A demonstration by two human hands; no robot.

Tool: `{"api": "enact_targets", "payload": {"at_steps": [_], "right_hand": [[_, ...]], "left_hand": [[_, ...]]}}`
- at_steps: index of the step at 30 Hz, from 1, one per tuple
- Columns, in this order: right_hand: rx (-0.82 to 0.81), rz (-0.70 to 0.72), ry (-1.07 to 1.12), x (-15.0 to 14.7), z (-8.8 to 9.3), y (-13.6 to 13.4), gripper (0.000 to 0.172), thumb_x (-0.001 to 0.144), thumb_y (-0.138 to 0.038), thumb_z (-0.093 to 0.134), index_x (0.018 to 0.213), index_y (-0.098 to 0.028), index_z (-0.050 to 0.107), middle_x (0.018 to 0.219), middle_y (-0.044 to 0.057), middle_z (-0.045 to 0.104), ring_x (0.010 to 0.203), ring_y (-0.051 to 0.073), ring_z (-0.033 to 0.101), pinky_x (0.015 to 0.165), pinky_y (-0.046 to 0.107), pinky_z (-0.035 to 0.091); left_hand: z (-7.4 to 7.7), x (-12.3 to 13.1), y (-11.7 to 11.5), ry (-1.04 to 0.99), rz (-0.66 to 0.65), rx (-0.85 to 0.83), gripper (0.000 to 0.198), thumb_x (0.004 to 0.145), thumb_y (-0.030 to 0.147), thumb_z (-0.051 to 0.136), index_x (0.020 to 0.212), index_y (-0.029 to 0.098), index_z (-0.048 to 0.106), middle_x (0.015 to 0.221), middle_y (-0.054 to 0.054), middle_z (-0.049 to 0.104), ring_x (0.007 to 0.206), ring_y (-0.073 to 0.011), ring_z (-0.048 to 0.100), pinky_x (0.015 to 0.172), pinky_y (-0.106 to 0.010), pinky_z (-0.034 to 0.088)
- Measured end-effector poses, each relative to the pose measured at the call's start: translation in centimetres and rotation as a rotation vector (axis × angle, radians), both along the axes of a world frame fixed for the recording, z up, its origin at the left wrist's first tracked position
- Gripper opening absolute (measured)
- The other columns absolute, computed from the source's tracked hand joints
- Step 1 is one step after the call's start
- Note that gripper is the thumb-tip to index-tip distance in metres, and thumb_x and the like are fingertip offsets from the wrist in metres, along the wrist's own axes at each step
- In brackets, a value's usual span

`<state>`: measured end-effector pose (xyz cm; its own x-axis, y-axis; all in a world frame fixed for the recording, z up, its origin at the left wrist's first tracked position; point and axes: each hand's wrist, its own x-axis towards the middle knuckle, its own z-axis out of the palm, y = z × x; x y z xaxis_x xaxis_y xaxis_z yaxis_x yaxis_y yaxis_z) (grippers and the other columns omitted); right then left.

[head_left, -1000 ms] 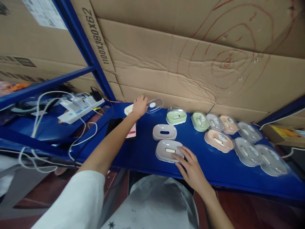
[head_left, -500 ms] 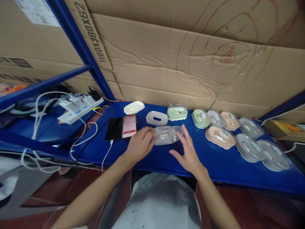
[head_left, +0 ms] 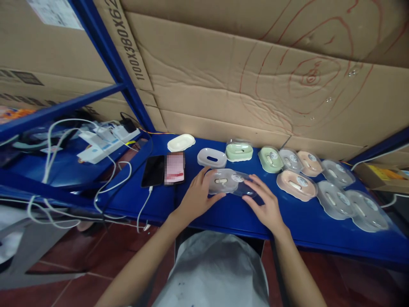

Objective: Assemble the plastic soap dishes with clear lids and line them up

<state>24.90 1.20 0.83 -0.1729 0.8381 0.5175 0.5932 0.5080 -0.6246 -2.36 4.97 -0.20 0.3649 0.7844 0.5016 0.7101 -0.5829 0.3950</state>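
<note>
On the blue shelf (head_left: 303,226) lies a grey soap dish (head_left: 220,181) with a clear plastic lid (head_left: 241,183) partly over its right side. My left hand (head_left: 196,196) curls round the dish's left end. My right hand (head_left: 266,204) rests with spread fingers on the lid's right edge. Behind them sit another grey dish (head_left: 211,157), a green lidded dish (head_left: 237,151) and a cream tray (head_left: 180,143).
Several lidded dishes in green, pink and clear (head_left: 332,192) line the shelf to the right. Two phones (head_left: 163,169) lie to the left, one on a cable. A power strip with white cords (head_left: 105,138) sits further left. Cardboard (head_left: 255,76) backs the shelf. A plastic sack (head_left: 214,273) is below.
My left hand came back from the far left with a clear lid and set it over the near grey dish. Both hands now close on that dish and lid.
</note>
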Motion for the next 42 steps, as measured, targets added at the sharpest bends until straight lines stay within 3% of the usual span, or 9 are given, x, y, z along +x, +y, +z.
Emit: {"api": "enact_targets", "payload": {"at_steps": [4, 8, 11, 15, 23, 29, 35, 42], "right_hand": [[-0.014, -0.13, 0.002, 0.8, -0.8, 0.6, 0.042, 0.103, -0.046, 0.067, 0.142, -0.031, 0.067, 0.156, 0.01, 0.06, 0.15, 0.031, 0.053, 0.124, 0.057, 0.045], [-0.081, 0.021, -0.068, 0.5, -1.1, 0.3, 0.043, 0.105, -0.044, 0.063, 0.145, -0.029, 0.06, 0.161, 0.013, 0.054, 0.158, 0.032, 0.042, 0.126, 0.059, 0.042], [-0.128, 0.169, -0.135, 0.3, -1.1, -0.5, 0.042, 0.107, -0.039, 0.059, 0.148, -0.029, 0.056, 0.164, 0.012, 0.05, 0.161, 0.03, 0.037, 0.126, 0.057, 0.043], [-0.138, 0.235, -0.236, 0.4, -1.2, -2.1, 0.046, 0.109, -0.033, 0.057, 0.155, -0.032, 0.054, 0.17, 0.009, 0.043, 0.163, 0.03, 0.031, 0.126, 0.055, 0.044], [0.018, 0.188, -0.399, 0.6, -2.2, -3.6, 0.065, 0.107, -0.029, 0.061, 0.167, -0.039, 0.038, 0.175, 0.007, 0.036, 0.164, 0.033, 0.029, 0.125, 0.059, 0.046], [0.118, 0.116, -0.469, 0.2, -3.1, -4.2, 0.079, 0.103, -0.029, 0.068, 0.171, -0.037, 0.029, 0.176, 0.01, 0.033, 0.162, 0.033, 0.032, 0.124, 0.056, 0.048], [0.154, 0.06, -0.498, 0.0, -3.2, -4.9, 0.081, 0.101, -0.023, 0.07, 0.17, -0.036, 0.031, 0.174, 0.009, 0.037, 0.161, 0.032, 0.035, 0.125, 0.051, 0.049], [0.145, 0.039, -0.495, 0.2, -2.8, -5.5, 0.07, 0.104, -0.027, 0.066, 0.168, -0.034, 0.038, 0.171, 0.01, 0.042, 0.161, 0.033, 0.037, 0.122, 0.055, 0.051]], "left_hand": [[-1.6, -0.3, 0.4, -0.056, -0.041, -0.173, 0.051, 0.101, 0.031, 0.07, 0.146, 0.024, 0.046, 0.154, -0.016, 0.052, 0.147, -0.0347, 0.054, 0.12, -0.055, 0.05], [-2.0, -0.5, -0.5, -0.184, -0.077, -0.239, 0.073, 0.092, 0.031, 0.082, 0.152, 0.027, 0.04, 0.157, -0.017, 0.047, 0.146, -0.0348, 0.056, 0.119, -0.056, 0.051], [-1.6, -0.6, -1.9, -0.19, -0.187, -0.284, 0.091, 0.09, 0.035, 0.086, 0.163, 0.031, 0.031, 0.168, -0.019, 0.037, 0.154, -0.0361, 0.048, 0.122, -0.056, 0.049], [-1.5, -0.6, -3.5, -0.154, -0.214, -0.336, 0.081, 0.097, 0.03, 0.078, 0.164, 0.037, 0.033, 0.171, -0.013, 0.037, 0.157, -0.0311, 0.044, 0.127, -0.054, 0.044], [-2.6, -0.3, -4.6, -0.159, -0.165, -0.377, 0.076, 0.098, 0.029, 0.076, 0.164, 0.037, 0.037, 0.172, -0.011, 0.039, 0.158, -0.0276, 0.043, 0.127, -0.048, 0.044], [-2.6, -0.2, -4.7, -0.177, -0.17, -0.399, 0.075, 0.099, 0.031, 0.075, 0.164, 0.038, 0.038, 0.173, -0.009, 0.04, 0.158, -0.0281, 0.043, 0.128, -0.048, 0.042], [-2.2, -0.1, -4.5, -0.207, -0.204, -0.461, 0.072, 0.1, 0.035, 0.073, 0.163, 0.041, 0.038, 0.174, -0.006, 0.037, 0.161, -0.0277, 0.038, 0.133, -0.049, 0.035], [-1.4, -0.2, -4.5, -0.119, -0.245, -0.456, 0.07, 0.103, 0.045, 0.068, 0.165, 0.038, 0.037, 0.174, -0.007, 0.037, 0.161, -0.0295, 0.038, 0.132, -0.051, 0.037]]}}
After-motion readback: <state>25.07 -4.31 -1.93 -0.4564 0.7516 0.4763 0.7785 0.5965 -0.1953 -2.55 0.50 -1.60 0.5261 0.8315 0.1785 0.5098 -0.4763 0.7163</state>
